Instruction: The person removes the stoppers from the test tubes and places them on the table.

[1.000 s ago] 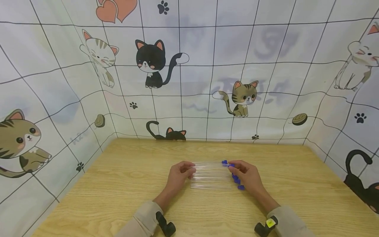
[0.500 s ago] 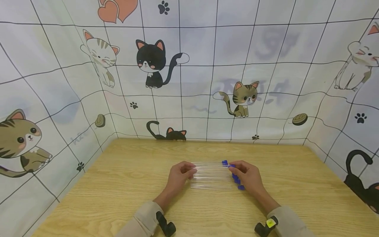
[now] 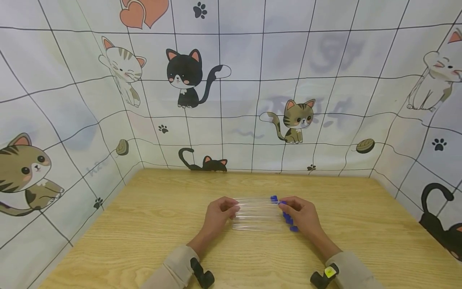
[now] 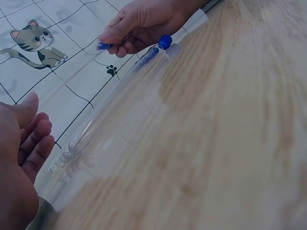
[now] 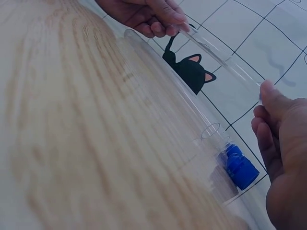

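Note:
Between both hands a clear test tube (image 5: 220,57) with a blue cap is held level above the table. My left hand (image 3: 217,214) pinches its plain end between thumb and fingers. At the other end my right hand (image 3: 303,214) pinches the tube by its blue cap (image 4: 104,45), mostly covered by the fingertips. Below and nearer to me, several more clear tubes (image 3: 258,228) lie side by side on the wooden table. Their blue caps (image 5: 242,172) all point to the right, beside the right hand, which hides part of them in the head view.
The wooden tabletop (image 3: 144,241) reaches back to a white cloth (image 3: 238,96) printed with cats and grid lines, which also closes off both sides. Black camera mounts sit on both wrists, the left mount (image 3: 202,275) and the right mount (image 3: 325,276).
The left hand and the held tube shift very slightly to the right compared with a second ago. Both grips stay the same, and the tubes on the table have not moved.

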